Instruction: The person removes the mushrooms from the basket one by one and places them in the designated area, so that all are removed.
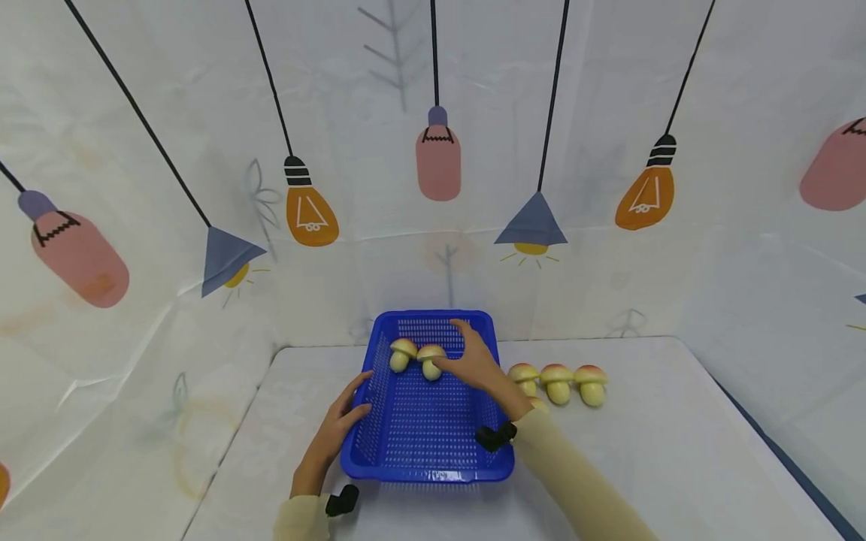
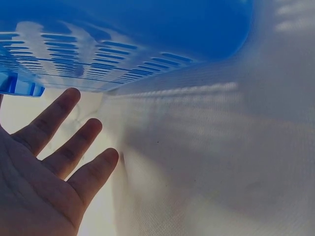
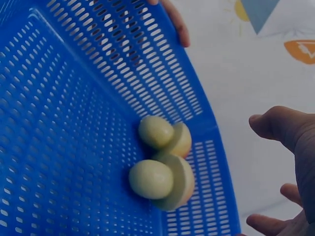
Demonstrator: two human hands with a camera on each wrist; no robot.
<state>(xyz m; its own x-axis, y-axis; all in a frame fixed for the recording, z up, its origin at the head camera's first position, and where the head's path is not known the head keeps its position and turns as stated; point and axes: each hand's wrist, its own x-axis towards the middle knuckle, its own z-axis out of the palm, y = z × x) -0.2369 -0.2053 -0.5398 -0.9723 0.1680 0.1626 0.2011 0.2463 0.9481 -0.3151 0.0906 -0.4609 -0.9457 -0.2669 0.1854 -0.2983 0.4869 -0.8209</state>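
Two toy mushrooms [image 1: 402, 354] with pale stems and reddish caps lie in the blue plastic basket [image 1: 426, 475], near its back end. My right hand [image 1: 476, 363] is over the basket, thumb and fingers spread apart with nothing between them. In the right wrist view, the mushrooms [image 3: 150, 179] rest against the basket's wall, apart from that hand [image 3: 290, 142]. My left hand [image 1: 338, 421] touches the basket's left rim with its thumb and index finger. Seen from the left wrist, the other fingers [image 2: 69, 150] extend straight beside the slotted wall.
Several more toy mushrooms [image 1: 557, 384] stand on the white table [image 1: 643, 451] to the right of the basket, one partly hidden by the right forearm. A white backdrop [image 1: 379, 278] printed with hanging lamps rises behind the table.
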